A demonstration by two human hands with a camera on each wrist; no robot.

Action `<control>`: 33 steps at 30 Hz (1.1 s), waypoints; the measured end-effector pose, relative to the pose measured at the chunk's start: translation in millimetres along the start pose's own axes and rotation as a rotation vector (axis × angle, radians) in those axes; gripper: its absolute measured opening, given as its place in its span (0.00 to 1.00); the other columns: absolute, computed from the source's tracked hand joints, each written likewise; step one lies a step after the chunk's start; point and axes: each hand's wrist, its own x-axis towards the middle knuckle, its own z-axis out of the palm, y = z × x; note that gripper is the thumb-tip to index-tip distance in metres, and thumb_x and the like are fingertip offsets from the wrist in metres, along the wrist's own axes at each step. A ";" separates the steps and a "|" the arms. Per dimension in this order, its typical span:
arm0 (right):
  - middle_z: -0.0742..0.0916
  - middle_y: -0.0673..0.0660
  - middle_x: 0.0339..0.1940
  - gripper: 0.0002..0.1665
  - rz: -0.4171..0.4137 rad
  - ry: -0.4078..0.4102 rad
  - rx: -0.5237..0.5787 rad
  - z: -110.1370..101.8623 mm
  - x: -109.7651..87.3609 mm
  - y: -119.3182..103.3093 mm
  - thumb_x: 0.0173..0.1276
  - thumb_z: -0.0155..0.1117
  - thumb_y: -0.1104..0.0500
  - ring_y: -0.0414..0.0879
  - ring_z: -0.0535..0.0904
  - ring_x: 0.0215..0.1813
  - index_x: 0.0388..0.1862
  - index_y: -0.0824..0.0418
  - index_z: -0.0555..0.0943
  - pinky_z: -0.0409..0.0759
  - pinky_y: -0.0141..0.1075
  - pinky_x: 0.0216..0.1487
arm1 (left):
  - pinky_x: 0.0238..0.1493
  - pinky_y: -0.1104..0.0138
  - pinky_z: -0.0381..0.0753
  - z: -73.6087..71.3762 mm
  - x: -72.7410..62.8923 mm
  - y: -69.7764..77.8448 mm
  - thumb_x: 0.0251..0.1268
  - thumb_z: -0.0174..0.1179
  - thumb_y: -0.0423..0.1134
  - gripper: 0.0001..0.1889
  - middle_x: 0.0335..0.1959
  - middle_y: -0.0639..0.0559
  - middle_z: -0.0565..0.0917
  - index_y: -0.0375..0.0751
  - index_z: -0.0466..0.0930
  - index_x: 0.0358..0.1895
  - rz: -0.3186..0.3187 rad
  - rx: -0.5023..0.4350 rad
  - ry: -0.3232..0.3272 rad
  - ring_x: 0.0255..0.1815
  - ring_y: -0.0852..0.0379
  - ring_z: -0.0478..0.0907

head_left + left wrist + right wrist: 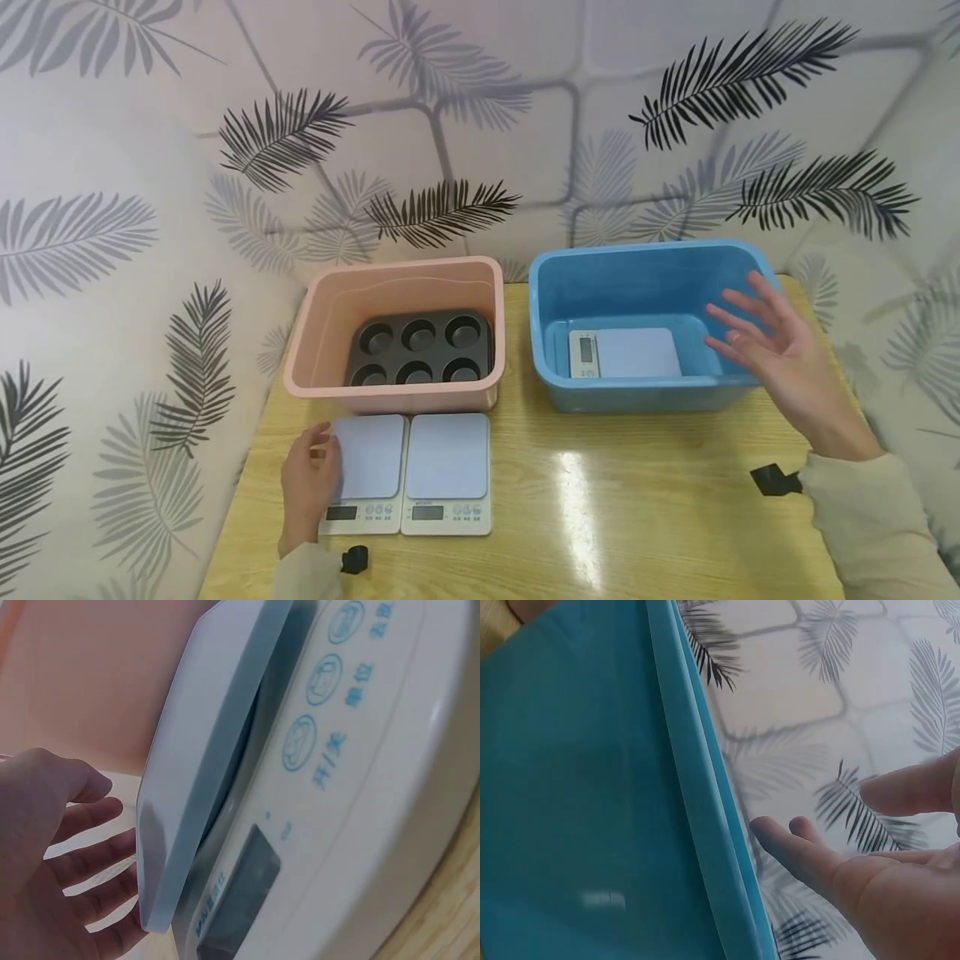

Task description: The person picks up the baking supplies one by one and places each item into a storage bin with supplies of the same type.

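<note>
The left hand, fingers loosely bent and apart, lies at the left edge of a flat white plastic kitchen scale; whether the fingertips touch it is hard to tell. A matching white scale sits just right of it on the yellow wood-grain table. Far behind them, a pink rectangular plastic tub holds a dark six-cup muffin tin. The right hand, fingers spread, hovers at the right side of a blue rectangular plastic tub containing a third white scale.

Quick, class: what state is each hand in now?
Left hand: open, beside the leftmost scale.
Right hand: open, holding nothing, by the blue bin.
</note>
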 end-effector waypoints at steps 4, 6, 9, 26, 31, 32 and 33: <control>0.72 0.48 0.79 0.50 0.009 0.040 0.022 -15.0 -7.2 -4.9 0.84 0.52 0.75 0.32 0.83 0.70 0.94 0.51 0.44 0.88 0.30 0.60 | 0.53 0.55 0.82 0.0 0.1 -1.4 0.85 0.54 0.40 0.19 0.58 0.35 0.88 0.37 0.82 0.69 0.015 0.005 0.030 0.53 0.40 0.86; 0.72 0.48 0.79 0.50 0.013 0.067 0.035 -21.3 -10.4 -8.1 0.84 0.52 0.75 0.32 0.83 0.70 0.94 0.50 0.44 0.88 0.30 0.59 | 0.51 0.58 0.81 -0.2 0.3 -0.8 0.85 0.54 0.40 0.18 0.57 0.36 0.88 0.37 0.83 0.68 0.021 0.005 0.044 0.52 0.41 0.85; 0.72 0.47 0.78 0.51 0.011 0.106 0.028 -29.3 -14.8 -12.2 0.84 0.52 0.75 0.31 0.83 0.69 0.94 0.49 0.43 0.88 0.28 0.58 | 0.49 0.62 0.80 -1.7 -0.1 0.9 0.84 0.55 0.40 0.18 0.56 0.36 0.89 0.37 0.84 0.67 0.027 0.005 0.052 0.51 0.42 0.85; 0.54 0.56 0.94 0.47 0.120 0.387 -0.200 -59.8 -28.4 -9.8 0.88 0.51 0.60 0.42 0.57 0.91 0.94 0.41 0.41 0.76 0.13 0.60 | 0.50 0.63 0.81 -1.4 -2.7 2.6 0.84 0.56 0.40 0.18 0.57 0.36 0.89 0.38 0.84 0.67 -0.022 0.021 0.030 0.53 0.41 0.87; 0.57 0.56 0.94 0.48 0.178 0.359 -0.376 -72.5 -35.3 6.7 0.88 0.53 0.58 0.36 0.64 0.87 0.94 0.43 0.41 0.74 0.11 0.58 | 0.50 0.66 0.78 -0.1 -3.9 3.0 0.84 0.56 0.40 0.18 0.58 0.36 0.88 0.38 0.83 0.67 -0.041 0.014 0.027 0.54 0.42 0.85; 0.56 0.56 0.94 0.48 0.183 0.342 -0.390 -74.8 -36.8 9.9 0.88 0.54 0.58 0.36 0.63 0.87 0.94 0.43 0.40 0.74 0.11 0.60 | 0.50 0.66 0.78 0.1 -4.0 3.2 0.84 0.56 0.40 0.18 0.58 0.36 0.88 0.38 0.83 0.68 -0.044 0.011 0.024 0.54 0.42 0.85; 0.56 0.56 0.94 0.49 0.189 0.333 -0.416 -76.5 -37.7 12.7 0.88 0.55 0.58 0.35 0.63 0.87 0.94 0.43 0.39 0.73 0.11 0.61 | 0.50 0.66 0.78 0.3 -4.1 3.6 0.84 0.56 0.40 0.18 0.58 0.36 0.88 0.38 0.83 0.68 -0.048 0.007 0.021 0.54 0.42 0.85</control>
